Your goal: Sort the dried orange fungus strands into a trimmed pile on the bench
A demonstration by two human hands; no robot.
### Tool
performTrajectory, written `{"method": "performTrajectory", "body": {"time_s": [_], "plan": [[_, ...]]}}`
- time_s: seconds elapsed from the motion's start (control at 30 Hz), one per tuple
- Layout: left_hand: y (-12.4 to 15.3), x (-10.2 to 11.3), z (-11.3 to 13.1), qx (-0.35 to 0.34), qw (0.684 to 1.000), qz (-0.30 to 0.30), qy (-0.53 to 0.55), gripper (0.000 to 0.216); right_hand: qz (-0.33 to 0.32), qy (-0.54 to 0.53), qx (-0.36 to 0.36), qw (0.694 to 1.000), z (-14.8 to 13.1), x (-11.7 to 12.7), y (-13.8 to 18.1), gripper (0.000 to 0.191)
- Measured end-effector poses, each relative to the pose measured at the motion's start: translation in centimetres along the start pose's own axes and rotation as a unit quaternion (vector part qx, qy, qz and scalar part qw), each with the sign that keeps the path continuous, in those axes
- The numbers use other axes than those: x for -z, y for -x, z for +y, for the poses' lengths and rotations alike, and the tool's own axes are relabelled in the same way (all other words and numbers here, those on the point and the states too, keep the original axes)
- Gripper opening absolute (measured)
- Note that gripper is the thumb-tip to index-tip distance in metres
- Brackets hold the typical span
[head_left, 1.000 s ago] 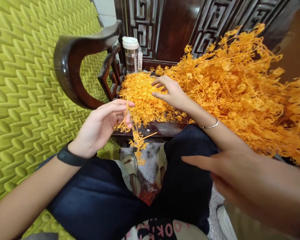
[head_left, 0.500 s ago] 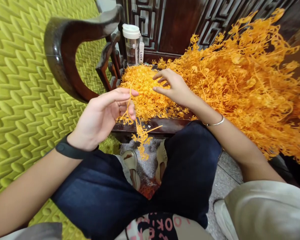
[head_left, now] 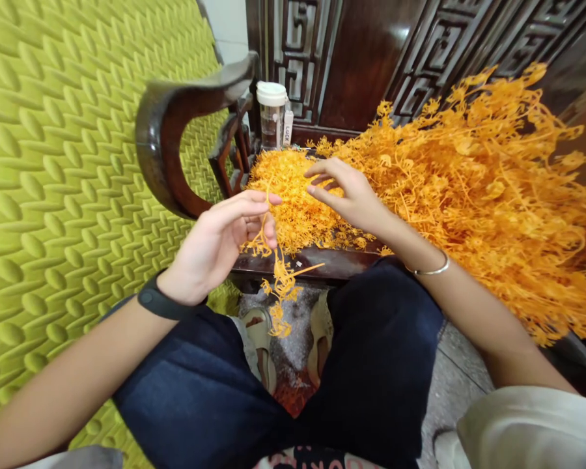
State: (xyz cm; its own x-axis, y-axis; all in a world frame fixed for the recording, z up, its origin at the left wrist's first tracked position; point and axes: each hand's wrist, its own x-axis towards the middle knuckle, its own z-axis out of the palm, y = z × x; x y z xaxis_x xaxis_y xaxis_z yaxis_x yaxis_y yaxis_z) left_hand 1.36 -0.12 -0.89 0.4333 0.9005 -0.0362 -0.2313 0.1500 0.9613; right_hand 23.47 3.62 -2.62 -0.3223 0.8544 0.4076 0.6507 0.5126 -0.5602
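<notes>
Left grip (head_left: pixel 219 238) pinches an orange sprig (head_left: pixel 283 283), probably light and pliable, best held by its stem (head_left: pixel 310 268); right grip (head_left: pixel 346 190) is spread.

Left hand (head_left: pixel 215 238), black wristband (head_left: pixel 159 303) on, holds a thin, branched orange plastic-looking sprig (head_left: pixel 284 283); tufted end hangs below the fingers. Right hand (head_left: pixel 349 195), fingers spread and half-curled, is at a loose yellow-orange pile of small tufted pieces (head_left: pixel 297 212) on a dark, glossy wooden seat (head_left: pixel 342 260); contact unclear. Large heap of long orange stems (head_left: pixel 473 195) at right. Clear, white-lidded bottle (head_left: pixel 272 117) upright behind pile.
</notes>
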Motion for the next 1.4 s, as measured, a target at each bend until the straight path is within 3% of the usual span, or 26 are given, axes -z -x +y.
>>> {"method": "performTrajectory", "body": {"time_s": [0.07,0.17,0.23,0.4,0.57,0.7,0.93,1.07,1.27,1.4], "plan": [[-0.1,0.1,-0.1,-0.001,1.0,-0.007,0.013,0.017,-0.056,-0.046,0.02,0.997,-1.0,0.1,0.2,0.03],[-0.3,0.2,-0.1,-0.005,0.999,0.002,0.035,0.017,-0.22,-0.114,0.037,0.968,-2.5,0.0,0.5,0.038],[-0.3,0.1,0.0,-0.012,0.999,0.006,0.042,0.018,-0.259,-0.13,0.039,0.956,-2.9,-0.4,0.7,0.039],[0.0,-0.1,0.2,-0.022,0.999,-0.024,0.027,0.015,-0.157,-0.113,0.137,0.972,-2.8,-2.0,0.8,0.052],[0.0,0.1,-0.2,-0.016,1.0,-0.012,0.005,0.012,-0.146,-0.092,0.178,0.969,-3.1,-2.2,0.8,0.023],[-0.3,0.3,-0.5,-0.05,0.998,0.033,-0.01,0.012,-0.111,-0.111,0.174,0.972,-3.9,-2.0,1.1,0.015],[-0.1,0.2,-0.8,-0.02,0.998,0.039,-0.049,0.03,-0.043,-0.201,0.086,0.975,-4.3,-1.9,1.1,0.008],[-0.1,-0.2,-1.5,0.029,0.995,0.036,-0.092,0.034,0.013,-0.309,0.0,0.951,-4.3,-1.6,0.7,0.005],[-0.5,-1.2,-2.8,-0.109,0.989,0.019,-0.1,0.04,-0.05,-0.391,-0.06,0.917,-5.0,-1.5,0.6,0.007],[-1.0,-1.1,-3.2,-0.101,0.992,0.034,-0.073,0.032,-0.05,-0.373,-0.078,0.923,-5.4,-1.8,0.8,0.008]]}}
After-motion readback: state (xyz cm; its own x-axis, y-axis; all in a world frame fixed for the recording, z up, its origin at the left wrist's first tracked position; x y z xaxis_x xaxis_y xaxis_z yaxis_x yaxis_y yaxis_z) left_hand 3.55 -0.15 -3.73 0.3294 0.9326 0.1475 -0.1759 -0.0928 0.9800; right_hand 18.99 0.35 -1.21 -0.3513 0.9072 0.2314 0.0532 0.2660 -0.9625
